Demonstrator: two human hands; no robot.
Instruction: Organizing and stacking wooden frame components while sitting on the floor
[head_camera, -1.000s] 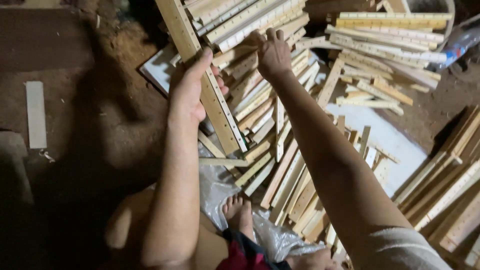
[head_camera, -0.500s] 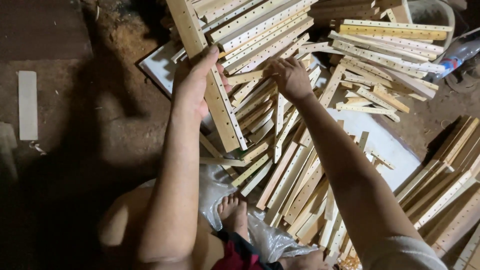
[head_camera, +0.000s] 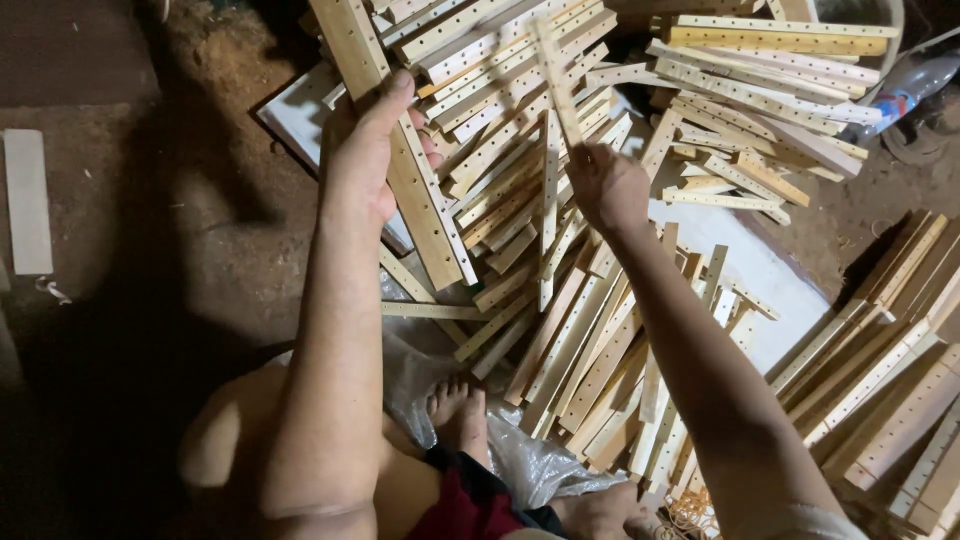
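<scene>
My left hand (head_camera: 368, 160) grips a stack of long pale wooden strips with rows of small holes (head_camera: 420, 190), held slanting from the upper left down toward the middle. My right hand (head_camera: 605, 185) holds one thin wooden strip (head_camera: 555, 80), lifted and blurred, pointing up and away over the heap. Below both hands lies a big pile of similar cut wooden strips (head_camera: 580, 340), spread over a white board (head_camera: 770, 280).
More drilled strips (head_camera: 770, 45) are stacked at the top right, and longer ones (head_camera: 890, 390) lie at the right edge. My bare foot (head_camera: 455, 410) rests on crumpled clear plastic (head_camera: 540, 465). A plastic bottle (head_camera: 915, 90) lies far right. Dark earth floor (head_camera: 150, 230) with a pale plank (head_camera: 28, 200) is at left.
My right hand has drawn back from the far stack toward me and lifted a thin strip out of the pile. The left hand keeps its hold on the stack.
</scene>
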